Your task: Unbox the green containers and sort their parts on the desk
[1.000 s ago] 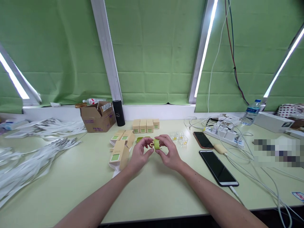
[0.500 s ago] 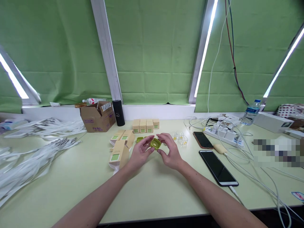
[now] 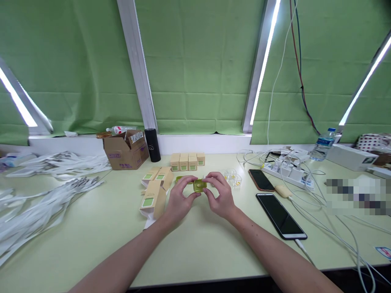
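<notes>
A small olive-green square case [image 3: 200, 186] is pinched between the fingertips of both hands, above the middle of the table. My left hand [image 3: 181, 199] grips its left side with thumb and fingers; my right hand [image 3: 220, 196] grips its right side. Behind my left fingers a second green piece [image 3: 179, 178] lies on the table, partly hidden. Just beyond my right hand sit several small clear plastic pieces [image 3: 232, 178] with yellow bits in them. To the left of my left hand, several opened kraft boxes [image 3: 153, 198] with green label squares lie close together.
Several small kraft boxes [image 3: 183, 162] stand in a row farther back. A cardboard carton [image 3: 126, 151] and a black cylinder [image 3: 152, 145] are behind them at left. White straps [image 3: 51, 215] spread across the left. Two phones, the nearer one [image 3: 281, 215] plugged in, cables and a power strip [image 3: 287, 176] occupy the right.
The green case has tilted between my fingers, so its open inside shows less than before. Both hands have shifted slightly with it, and the left covers more of the second green piece.
</notes>
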The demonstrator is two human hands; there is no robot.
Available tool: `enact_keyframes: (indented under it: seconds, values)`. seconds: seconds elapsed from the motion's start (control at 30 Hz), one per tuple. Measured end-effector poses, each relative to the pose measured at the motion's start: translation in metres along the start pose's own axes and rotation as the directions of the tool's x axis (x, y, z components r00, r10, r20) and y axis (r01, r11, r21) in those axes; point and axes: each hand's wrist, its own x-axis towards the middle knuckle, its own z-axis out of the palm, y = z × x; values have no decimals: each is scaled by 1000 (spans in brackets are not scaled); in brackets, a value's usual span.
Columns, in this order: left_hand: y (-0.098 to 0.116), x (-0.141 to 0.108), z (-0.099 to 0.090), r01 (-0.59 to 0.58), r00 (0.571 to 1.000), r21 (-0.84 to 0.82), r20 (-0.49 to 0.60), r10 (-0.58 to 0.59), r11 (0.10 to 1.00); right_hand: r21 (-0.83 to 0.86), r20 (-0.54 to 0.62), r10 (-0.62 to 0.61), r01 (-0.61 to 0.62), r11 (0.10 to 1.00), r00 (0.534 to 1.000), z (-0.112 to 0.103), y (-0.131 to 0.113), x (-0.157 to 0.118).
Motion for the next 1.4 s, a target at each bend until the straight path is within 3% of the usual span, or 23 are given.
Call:
enact_keyframes:
  seconds: [0.17,0.4,1.0,1.4]
  values:
    - [-1,0,-1,-233,972,143,1,235,962,-201,-12,-104,100,974,994,2,0,-1]
    - [0,-1,0,-387,919,249,32,392,888,-281,-3,-150,143,949,989,3,2,-2]
    - [0,-1,1,-375,924,293,40,380,880,-316,11,-129,126,940,992,6,1,-2]
    - [5,1,1,-370,922,281,-6,387,886,-381,31,-257,249,891,966,4,-1,0]
